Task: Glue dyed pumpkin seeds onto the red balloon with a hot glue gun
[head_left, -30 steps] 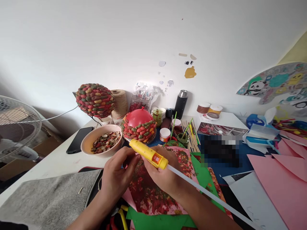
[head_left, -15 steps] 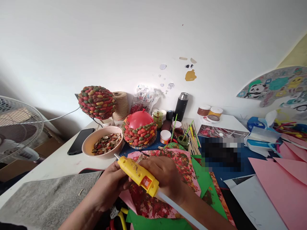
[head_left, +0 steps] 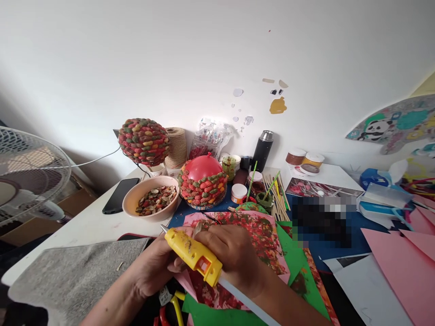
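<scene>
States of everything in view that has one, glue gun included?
Glue gun: in right hand, glue stick inserted; power unclear
Red balloon: inflated, lower part covered
Bowl: partly filled
Phone: screen dark
Black flask: upright, capped
Green paint jar: open
White-lidded jar: closed

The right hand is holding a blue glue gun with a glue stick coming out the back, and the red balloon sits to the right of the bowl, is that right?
Not quite: the head view shows that the glue gun in the right hand is yellow, not blue. The rest stands.
</scene>
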Tool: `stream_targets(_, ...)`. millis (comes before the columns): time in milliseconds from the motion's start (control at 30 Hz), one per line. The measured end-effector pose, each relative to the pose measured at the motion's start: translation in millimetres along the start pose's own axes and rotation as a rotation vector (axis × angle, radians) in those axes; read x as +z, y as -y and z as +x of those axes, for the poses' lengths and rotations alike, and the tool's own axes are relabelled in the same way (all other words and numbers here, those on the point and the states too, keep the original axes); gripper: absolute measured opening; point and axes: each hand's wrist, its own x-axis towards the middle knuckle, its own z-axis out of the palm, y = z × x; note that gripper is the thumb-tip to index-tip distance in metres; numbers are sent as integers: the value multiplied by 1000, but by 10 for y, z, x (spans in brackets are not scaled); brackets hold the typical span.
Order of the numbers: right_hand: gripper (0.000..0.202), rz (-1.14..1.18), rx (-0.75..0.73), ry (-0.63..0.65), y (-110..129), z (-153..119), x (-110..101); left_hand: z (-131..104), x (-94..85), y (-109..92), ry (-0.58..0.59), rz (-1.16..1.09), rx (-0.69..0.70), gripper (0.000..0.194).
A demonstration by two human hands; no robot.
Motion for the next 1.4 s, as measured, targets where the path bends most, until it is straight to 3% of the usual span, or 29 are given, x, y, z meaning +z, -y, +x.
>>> stream_targets(333, 25, 3, -15, 20, -25, -25, 29, 5, -67, 71, 1, -217, -52, 34)
stream_targets(533, 25, 58, -7, 11, -31, -13, 5, -8, -115, -17, -57, -274, -13, 25)
stream_targets(833, 45, 55, -68, 56, -35, -41, -32, -70, -46, -110, -152, -309, 117, 37)
stream_targets(1133, 49, 5, -93, 108, -42, -94, 14, -96, 44, -114, -20, -322, 124, 37)
stream_targets(1300, 46, 28, -94, 74, -51, -46, 3, -93, -28, -113, -84, -397, 75, 32)
stream_targets(1400, 46, 41, -86, 89, -55, -33, -4, -110, -62, -48, -155, -480, 52, 20)
